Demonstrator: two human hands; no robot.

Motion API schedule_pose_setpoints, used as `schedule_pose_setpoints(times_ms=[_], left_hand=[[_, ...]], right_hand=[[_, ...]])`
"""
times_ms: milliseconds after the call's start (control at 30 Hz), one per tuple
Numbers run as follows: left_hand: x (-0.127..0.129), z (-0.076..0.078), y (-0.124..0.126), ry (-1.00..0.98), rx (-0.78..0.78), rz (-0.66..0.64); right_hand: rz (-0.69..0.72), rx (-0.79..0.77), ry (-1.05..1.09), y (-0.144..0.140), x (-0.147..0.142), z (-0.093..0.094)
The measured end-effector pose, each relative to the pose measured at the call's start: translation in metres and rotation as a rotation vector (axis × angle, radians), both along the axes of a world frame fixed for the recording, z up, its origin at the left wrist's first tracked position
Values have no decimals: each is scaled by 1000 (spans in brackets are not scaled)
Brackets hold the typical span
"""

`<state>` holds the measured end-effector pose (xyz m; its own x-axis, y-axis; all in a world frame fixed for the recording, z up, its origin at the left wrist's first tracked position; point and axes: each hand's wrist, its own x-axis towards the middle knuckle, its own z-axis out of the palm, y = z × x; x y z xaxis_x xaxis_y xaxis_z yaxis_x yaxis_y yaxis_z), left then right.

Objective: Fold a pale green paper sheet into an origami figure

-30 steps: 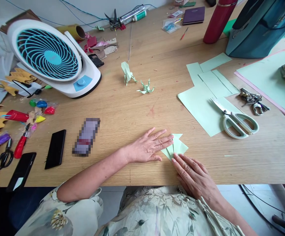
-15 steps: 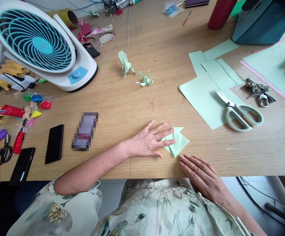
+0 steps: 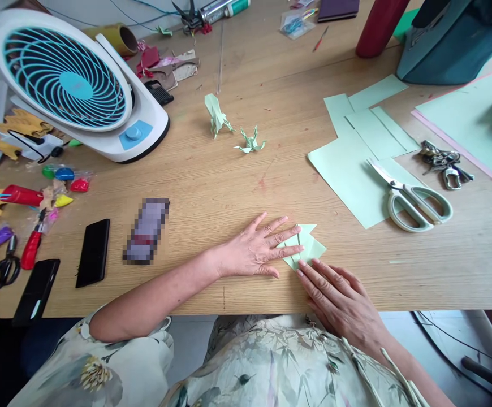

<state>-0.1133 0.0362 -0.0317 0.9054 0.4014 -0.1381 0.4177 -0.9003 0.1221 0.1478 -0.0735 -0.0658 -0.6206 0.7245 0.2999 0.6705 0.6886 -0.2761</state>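
Gripping nothing, the left hand (image 3: 258, 247) lay spread on part-folded green paper (image 3: 311, 247) at its three o'clock; the right hand (image 3: 337, 295), equally unclosed, touched the paper's six o'clock edge. Some folds showed; shaping appeared incomplete. Two origami figures (image 3: 216, 115), apparently finished, stood at the paper's eleven o'clock.

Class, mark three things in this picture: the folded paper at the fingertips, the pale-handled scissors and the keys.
Folded paper (image 3: 312, 245): head view, on its uncovered right side.
Pale-handled scissors (image 3: 396, 185): head view, on the pivot.
Keys (image 3: 443, 160): head view, middle of the bunch.
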Motion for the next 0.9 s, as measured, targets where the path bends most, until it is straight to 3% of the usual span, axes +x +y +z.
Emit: schedule_pose_setpoints(times_ms=[600, 900], left_hand=[[-5, -4, 3, 3, 1, 3], [-4, -7, 2, -7, 2, 9]], right_hand=[[-18, 27, -9, 0, 0, -5], [-25, 23, -4, 4, -4, 4]])
